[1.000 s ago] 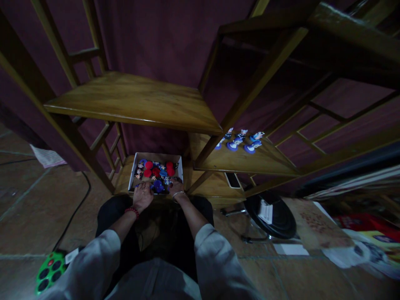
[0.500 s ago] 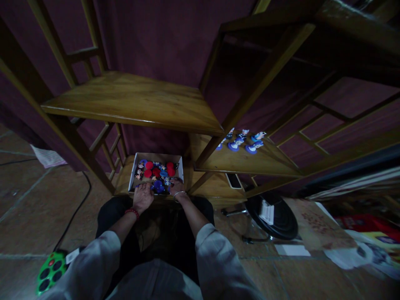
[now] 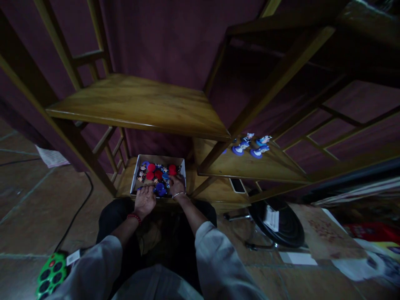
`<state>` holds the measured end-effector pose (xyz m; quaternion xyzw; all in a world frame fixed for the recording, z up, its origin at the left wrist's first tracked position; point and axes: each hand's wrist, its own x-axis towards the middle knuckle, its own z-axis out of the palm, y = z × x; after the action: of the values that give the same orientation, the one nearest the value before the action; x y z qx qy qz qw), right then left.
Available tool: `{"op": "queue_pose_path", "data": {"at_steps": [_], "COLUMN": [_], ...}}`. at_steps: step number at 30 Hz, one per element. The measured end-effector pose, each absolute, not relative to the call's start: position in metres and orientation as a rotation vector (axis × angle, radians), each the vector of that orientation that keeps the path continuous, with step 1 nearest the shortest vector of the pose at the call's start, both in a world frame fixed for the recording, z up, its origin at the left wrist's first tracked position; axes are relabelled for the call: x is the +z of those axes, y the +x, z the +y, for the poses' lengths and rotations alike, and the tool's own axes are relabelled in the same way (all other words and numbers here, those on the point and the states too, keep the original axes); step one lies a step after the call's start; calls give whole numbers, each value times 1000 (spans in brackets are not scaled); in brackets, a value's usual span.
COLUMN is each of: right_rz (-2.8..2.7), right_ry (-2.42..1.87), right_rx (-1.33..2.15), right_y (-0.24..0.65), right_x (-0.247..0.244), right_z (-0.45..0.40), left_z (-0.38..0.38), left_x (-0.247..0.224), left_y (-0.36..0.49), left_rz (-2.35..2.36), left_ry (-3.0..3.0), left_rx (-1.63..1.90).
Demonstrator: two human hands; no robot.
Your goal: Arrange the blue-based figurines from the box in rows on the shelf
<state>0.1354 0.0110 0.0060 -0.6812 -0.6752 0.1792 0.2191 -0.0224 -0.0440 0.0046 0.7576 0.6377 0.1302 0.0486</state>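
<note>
A shallow white cardboard box [image 3: 135,175] lies on the low shelf before me. Small toy figurines [image 3: 141,175] with red and blue round bases are jumbled inside it. My left hand [image 3: 145,201], with a red bead bracelet at the wrist, rests over the box's near edge, its fingers stretched forward beside a dark blue base [image 3: 161,189]. Inside the box's right end is my right hand [image 3: 177,186], wearing a pale bangle. Its fingers are bent together on a figurine next to a lighter blue base [image 3: 165,176]; the hand hides most of that figurine.
More figurines on purple-blue bases [image 3: 240,148] stand on the raised shelf [image 3: 225,168] at right. A wide wooden shelf [image 3: 140,106] juts out above the box. A phone [image 3: 237,186] lies on the low shelf. A black round stool [image 3: 278,221] and a green button pad [image 3: 51,275] are on the floor.
My right hand has shifted slightly within the box, its fingers now nearer the lighter blue base. My left hand stays at the near edge. The whole view has moved slightly.
</note>
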Motion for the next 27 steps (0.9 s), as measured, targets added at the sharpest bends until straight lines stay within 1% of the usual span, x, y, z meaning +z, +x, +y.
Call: {"op": "queue_pose_path", "data": {"at_steps": [3, 10, 20, 27], "right_rz": [-1926, -2015, -2072, -2205], "right_ry": [-1817, -1863, -1928, -1787], "right_rx": [539, 618, 495, 476], "right_y": [130, 123, 122, 109], "right_x": [3, -7, 3, 10], "right_z": [22, 36, 44, 63], "left_z": [-44, -44, -43, -43], "left_x": [7, 9, 7, 3], "left_y": [-23, -24, -25, -25], "left_rz": [1938, 1907, 1899, 1884], "left_ry": [2305, 2297, 2308, 2315], "left_rx": [377, 360, 363, 429]}}
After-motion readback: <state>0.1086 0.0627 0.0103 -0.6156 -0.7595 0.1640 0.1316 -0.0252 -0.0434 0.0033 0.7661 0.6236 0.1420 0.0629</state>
